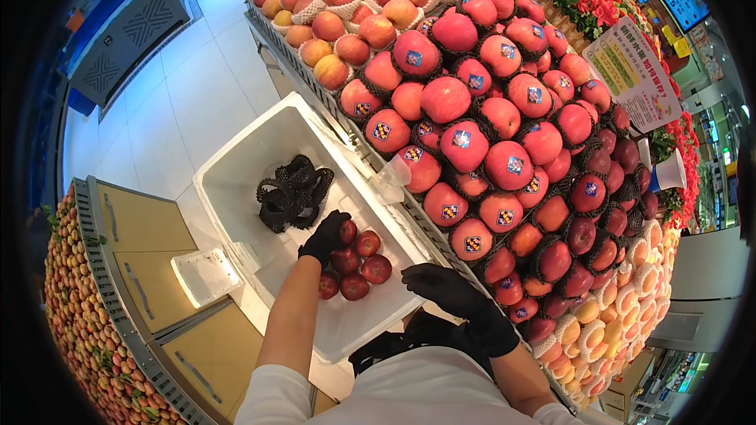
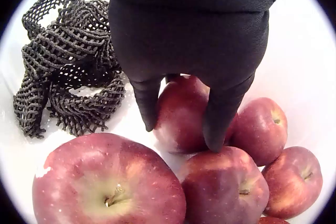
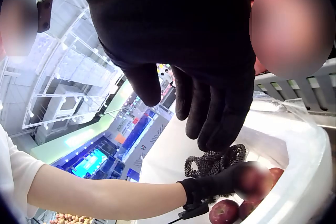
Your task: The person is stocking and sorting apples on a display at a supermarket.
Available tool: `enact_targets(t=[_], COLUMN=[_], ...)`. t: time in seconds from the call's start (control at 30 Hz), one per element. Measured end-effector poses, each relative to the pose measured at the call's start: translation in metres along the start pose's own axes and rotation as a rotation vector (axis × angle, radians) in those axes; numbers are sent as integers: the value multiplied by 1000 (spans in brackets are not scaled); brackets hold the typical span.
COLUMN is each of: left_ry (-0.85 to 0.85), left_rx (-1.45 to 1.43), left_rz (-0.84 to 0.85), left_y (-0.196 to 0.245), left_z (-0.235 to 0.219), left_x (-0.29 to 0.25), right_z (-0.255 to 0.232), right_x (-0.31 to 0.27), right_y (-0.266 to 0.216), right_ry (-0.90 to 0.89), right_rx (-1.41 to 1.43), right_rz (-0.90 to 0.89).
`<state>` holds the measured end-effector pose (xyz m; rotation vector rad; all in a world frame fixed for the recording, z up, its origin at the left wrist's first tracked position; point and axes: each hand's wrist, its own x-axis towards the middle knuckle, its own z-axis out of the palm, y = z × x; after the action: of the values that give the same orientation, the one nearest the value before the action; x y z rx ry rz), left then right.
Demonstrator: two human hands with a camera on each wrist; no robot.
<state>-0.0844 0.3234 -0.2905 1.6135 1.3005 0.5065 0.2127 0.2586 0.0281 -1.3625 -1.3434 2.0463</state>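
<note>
In a white foam box [image 1: 228,165], my black-gloved left hand [image 1: 324,239] grips a dark red apple [image 1: 347,230]. The left wrist view shows thumb and fingers of that hand [image 2: 189,45] around the apple [image 2: 181,116], against other red apples [image 2: 260,129]. Beside them lies a heap of black foam netting [image 1: 295,193]. My gloved right hand [image 1: 449,290] hangs over the box's right edge, holding nothing; its fingers [image 3: 197,103] are loosely bent in the right wrist view.
Along the right rises a sloped display of large red apples [image 1: 465,145], some in black netting, with peaches [image 1: 378,30] behind. A small white tray [image 1: 206,275] sits left of the box. More fruit [image 1: 94,330] fills a stand at far left.
</note>
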Motion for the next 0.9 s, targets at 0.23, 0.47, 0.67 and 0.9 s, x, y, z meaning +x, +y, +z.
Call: enact_targets(t=[0.23, 0.47, 0.67, 0.9], left_ry=[23, 8, -15, 434], left_rx=[10, -25, 241, 44], left_rz=[-131, -105, -258, 286], left_y=[-1, -21, 37, 80], left_z=[16, 25, -2, -60], left_x=[2, 2, -12, -23], right_z=[1, -3, 3, 11], right_x=[-1, -6, -8, -9], right_y=[6, 10, 2, -6], right_ry=[24, 34, 44, -14], right_rx=[68, 42, 43, 16], right_rz=[21, -8, 22, 97])
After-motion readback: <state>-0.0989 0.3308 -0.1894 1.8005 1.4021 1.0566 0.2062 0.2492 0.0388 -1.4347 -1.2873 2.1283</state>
